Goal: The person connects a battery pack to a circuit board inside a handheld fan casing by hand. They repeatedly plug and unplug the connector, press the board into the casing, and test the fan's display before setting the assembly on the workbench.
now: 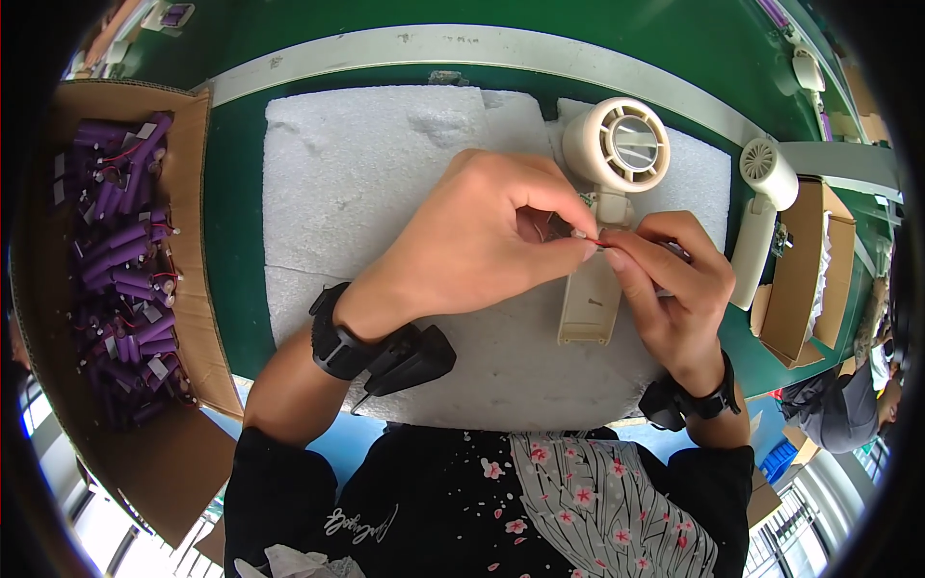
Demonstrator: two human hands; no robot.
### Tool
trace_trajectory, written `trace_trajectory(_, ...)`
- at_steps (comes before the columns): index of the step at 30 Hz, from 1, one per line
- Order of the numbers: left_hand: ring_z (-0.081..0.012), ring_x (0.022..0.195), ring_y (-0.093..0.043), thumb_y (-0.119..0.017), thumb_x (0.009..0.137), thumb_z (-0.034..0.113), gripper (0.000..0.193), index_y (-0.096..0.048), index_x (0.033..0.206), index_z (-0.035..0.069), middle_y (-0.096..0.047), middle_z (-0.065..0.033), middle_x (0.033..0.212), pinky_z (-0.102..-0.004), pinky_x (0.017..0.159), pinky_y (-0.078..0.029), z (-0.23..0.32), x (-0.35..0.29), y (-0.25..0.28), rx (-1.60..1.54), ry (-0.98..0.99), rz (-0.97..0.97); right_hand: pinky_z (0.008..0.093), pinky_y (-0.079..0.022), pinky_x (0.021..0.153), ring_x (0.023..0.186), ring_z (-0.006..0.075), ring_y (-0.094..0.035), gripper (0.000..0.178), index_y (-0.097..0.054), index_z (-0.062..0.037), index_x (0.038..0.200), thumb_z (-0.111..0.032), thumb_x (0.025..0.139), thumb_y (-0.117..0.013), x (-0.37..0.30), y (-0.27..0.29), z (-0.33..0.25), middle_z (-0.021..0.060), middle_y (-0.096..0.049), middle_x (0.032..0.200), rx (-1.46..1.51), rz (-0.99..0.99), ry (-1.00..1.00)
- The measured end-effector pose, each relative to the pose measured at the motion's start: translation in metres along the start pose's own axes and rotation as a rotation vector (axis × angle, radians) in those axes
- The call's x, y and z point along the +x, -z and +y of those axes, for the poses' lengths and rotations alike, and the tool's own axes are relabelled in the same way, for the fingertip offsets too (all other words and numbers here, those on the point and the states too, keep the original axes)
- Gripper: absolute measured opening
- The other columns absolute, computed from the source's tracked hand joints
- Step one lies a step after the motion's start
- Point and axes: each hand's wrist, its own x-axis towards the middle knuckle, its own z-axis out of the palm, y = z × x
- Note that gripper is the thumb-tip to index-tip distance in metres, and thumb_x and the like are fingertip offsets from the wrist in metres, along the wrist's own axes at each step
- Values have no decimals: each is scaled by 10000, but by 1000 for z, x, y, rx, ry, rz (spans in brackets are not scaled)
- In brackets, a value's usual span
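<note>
A cream handheld fan with a round head lies on the white foam sheet. Its handle is an opened shell and runs toward me, partly under my hands. Above the handle, the fingertips of my left hand pinch the small pale end of a thin wire. My right hand is closed on a thin red wire, close against the left fingertips. Fingers cover most of the joint between the two. Whatever else lies inside the right hand is hidden.
At left stands a cardboard box of purple cylindrical battery cells with wires. Another cream fan lies at right, beside a smaller cardboard box. A pale rail crosses the green table behind the foam. Another person is at far right.
</note>
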Motion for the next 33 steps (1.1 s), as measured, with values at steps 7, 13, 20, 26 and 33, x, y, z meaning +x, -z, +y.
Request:
trace_trajectory(7, -117, 771, -637, -722, 773, -51, 149, -714, 910, 5, -643, -60, 855, -216, 664, -526, 1, 0, 0, 88, -37, -7, 299, -474, 516, 609, 197, -599, 194, -724, -38, 889, -36, 704, -782, 0, -7, -1, 62, -599, 798, -89, 12, 39)
trace_trajectory(13, -87, 738, -625, -720, 777, 5, 243, -705, 1020, -5, -675, -60, 826, -239, 677, -510, 1, 3, 14, -219, 206, -110, 292, -472, 525, 609, 193, -595, 195, -719, -26, 892, -19, 705, -773, -2, -7, 1, 67, -592, 811, -61, 23, 61)
trace_trajectory(20, -77, 793, -624, -695, 787, -52, 330, -674, 1113, -5, -679, -62, 888, -236, 746, -520, 4, 7, 19, -268, 224, -162, 267, -465, 542, 610, 170, -591, 168, -707, 10, 897, 15, 734, -750, -3, -5, 2, 79, -587, 848, -56, -52, 64)
trace_trajectory(26, -101, 818, -638, -698, 781, -57, 339, -655, 1112, 3, -673, -66, 925, -247, 771, -528, 5, 6, 19, -260, 177, -149, 265, -454, 528, 600, 166, -581, 146, -700, 13, 874, 14, 736, -749, -1, -6, 1, 74, -586, 846, -46, -53, 80)
trace_trajectory(33, -124, 880, -655, -713, 765, -107, 344, -638, 1082, 3, -665, -61, 976, -264, 813, -555, 7, 7, 19, -249, 215, -116, 258, -432, 493, 582, 153, -569, 130, -695, 14, 855, 24, 735, -743, -2, -6, 2, 69, -587, 827, -35, -46, 61)
